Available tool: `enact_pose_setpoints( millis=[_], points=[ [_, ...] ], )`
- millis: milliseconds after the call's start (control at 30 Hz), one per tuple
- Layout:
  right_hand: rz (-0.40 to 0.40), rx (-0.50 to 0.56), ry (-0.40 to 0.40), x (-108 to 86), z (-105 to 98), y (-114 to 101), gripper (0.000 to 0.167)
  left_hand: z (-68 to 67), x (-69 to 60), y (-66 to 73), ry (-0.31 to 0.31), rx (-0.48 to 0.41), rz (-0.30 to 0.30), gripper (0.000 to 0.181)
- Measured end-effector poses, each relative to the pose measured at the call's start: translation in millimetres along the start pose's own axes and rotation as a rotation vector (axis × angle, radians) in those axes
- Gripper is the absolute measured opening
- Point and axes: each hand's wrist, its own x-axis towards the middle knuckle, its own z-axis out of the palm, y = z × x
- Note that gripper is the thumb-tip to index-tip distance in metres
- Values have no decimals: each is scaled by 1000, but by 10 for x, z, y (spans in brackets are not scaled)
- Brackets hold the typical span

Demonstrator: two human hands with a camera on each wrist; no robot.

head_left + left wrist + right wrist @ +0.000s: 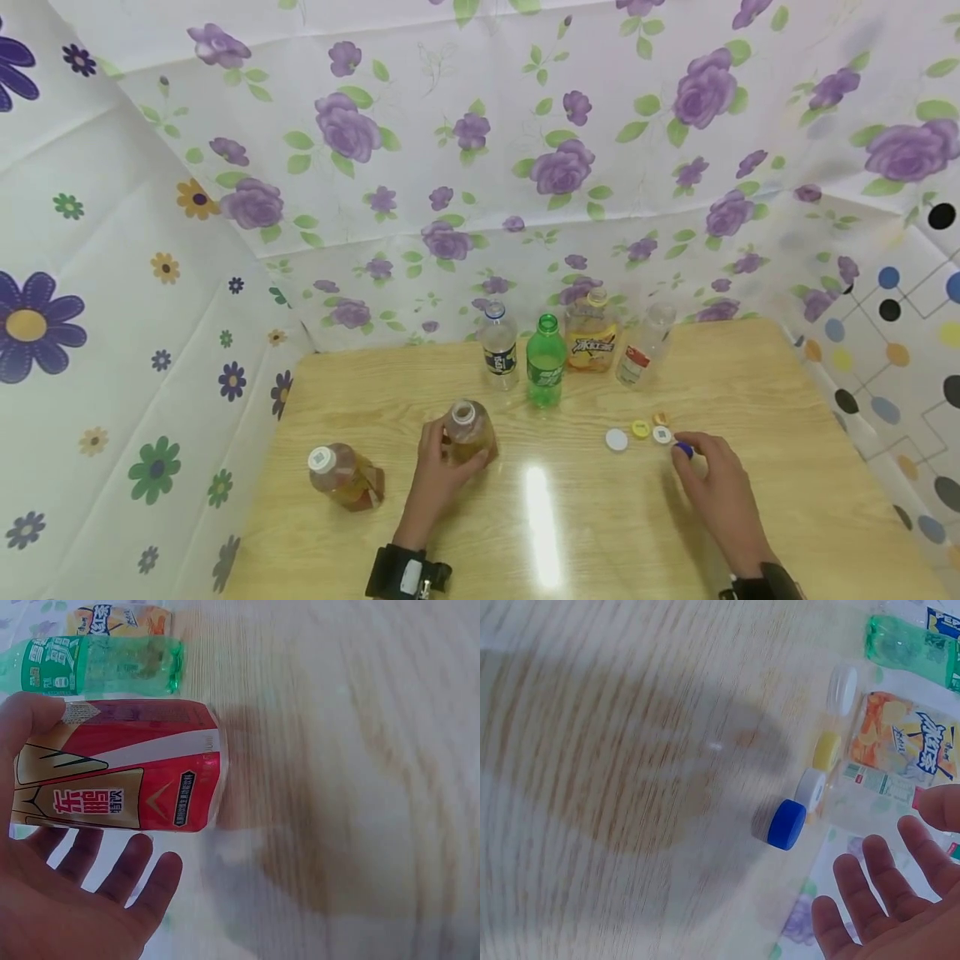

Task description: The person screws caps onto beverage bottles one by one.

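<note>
My left hand [442, 479] holds an uncapped drink bottle [470, 433] upright on the table, thumb on one side and fingers on the other. Its red and gold label [120, 765] fills much of the left wrist view. My right hand [716, 492] hovers by a blue bottle cap [787, 824], its fingers spread and apart from the cap in the right wrist view. That cap lies at the near end of a small group: a white cap [662, 435], a yellow cap [640, 429], an orange cap [660, 418] and a larger white cap [617, 440].
Behind the caps stand a clear bottle with a blue label [499, 354], a green bottle [546, 367], a yellow-labelled bottle [591, 342] and a clear bottle with a red label [645, 350], all uncapped. A white-capped bottle [345, 477] is at left. Flowered sheets [450, 167] surround the table.
</note>
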Motion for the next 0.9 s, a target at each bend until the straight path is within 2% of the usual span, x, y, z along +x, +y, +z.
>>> enact_pose_setpoints(
  millis=[167,400,667,900],
  points=[
    [-8,-5,12,7,-16,-4,37,136,-10,-6,-30,-44,0,78],
    [-36,0,30,3,-45,-4,36,412,-52,61,-71,-87,-6,78],
    [-50,-9,28,48,-43,80,34,729,-116,119,-136,-87,43,78],
    [-13,-28,8,106,-4,127,37,824,-193,216,-154,-61,49,80]
  ],
)
